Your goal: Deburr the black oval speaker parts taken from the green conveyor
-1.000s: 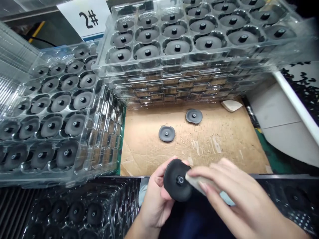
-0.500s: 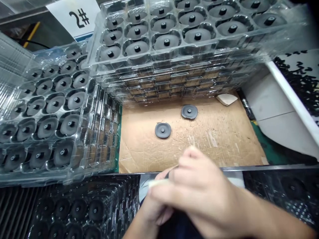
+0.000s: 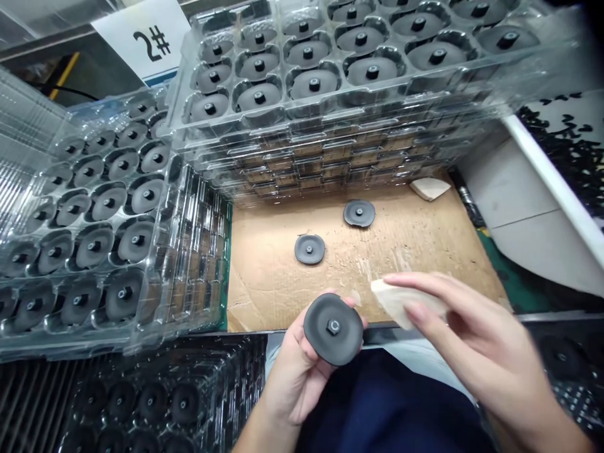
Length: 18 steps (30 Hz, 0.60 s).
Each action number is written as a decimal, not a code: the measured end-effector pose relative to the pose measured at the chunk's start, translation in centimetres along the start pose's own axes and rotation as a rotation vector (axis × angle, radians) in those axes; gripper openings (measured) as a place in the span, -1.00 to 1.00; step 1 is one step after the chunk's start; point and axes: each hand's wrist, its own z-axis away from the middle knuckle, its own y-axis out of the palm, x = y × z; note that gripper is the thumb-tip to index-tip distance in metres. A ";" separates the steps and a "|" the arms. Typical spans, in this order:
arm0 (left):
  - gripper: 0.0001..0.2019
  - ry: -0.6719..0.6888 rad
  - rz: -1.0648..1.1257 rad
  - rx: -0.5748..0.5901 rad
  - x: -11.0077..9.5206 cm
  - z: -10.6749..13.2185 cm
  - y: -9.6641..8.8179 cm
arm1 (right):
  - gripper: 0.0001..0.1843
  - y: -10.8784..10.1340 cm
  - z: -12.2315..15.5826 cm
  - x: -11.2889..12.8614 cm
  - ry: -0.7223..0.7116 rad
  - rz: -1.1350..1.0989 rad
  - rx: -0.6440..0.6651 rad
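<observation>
My left hand grips a black round disc with a small nut at its centre, held face up near the front edge of the cardboard sheet. My right hand pinches a pale whitish pad just right of that disc, a small gap between them. Two more black discs lie loose on the cardboard, one at centre and one farther back.
Stacked clear plastic trays full of discs stand at the back. Another clear tray stack sits on the left. Dark trays with discs lie at the front left. A white wedge rests at the cardboard's back right.
My right hand, which covered the disc half a second ago with the pad on it, has drawn back to the right. The disc in my left hand is in plain sight again.
</observation>
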 end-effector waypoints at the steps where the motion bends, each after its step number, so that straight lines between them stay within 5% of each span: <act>1: -0.50 0.008 -0.017 -0.022 0.1 0.0 0.1 | -0.72 -0.1 -0.4 0.9 -0.135 -0.004 -0.001; 4: -0.50 0.051 -0.054 -0.104 0.3 0.1 0.1 | -0.68 0.0 -1.6 2.4 -0.414 -0.022 0.125; 8: -0.42 0.102 -0.046 -0.181 0.4 0.3 -0.4 | -0.69 0.3 -1.9 2.2 -0.282 0.112 0.152; 12: -0.44 0.113 -0.057 -0.151 0.5 0.2 -0.1 | -0.70 0.6 -1.5 1.8 -0.353 -0.091 0.135; 15: -0.49 0.110 -0.045 -0.196 0.6 0.0 0.2 | -0.73 0.6 -1.5 1.8 -0.228 0.013 0.143; 18: -0.50 0.108 -0.061 -0.150 0.7 -0.2 0.4 | -0.72 0.4 -1.7 2.2 -0.293 -0.016 0.121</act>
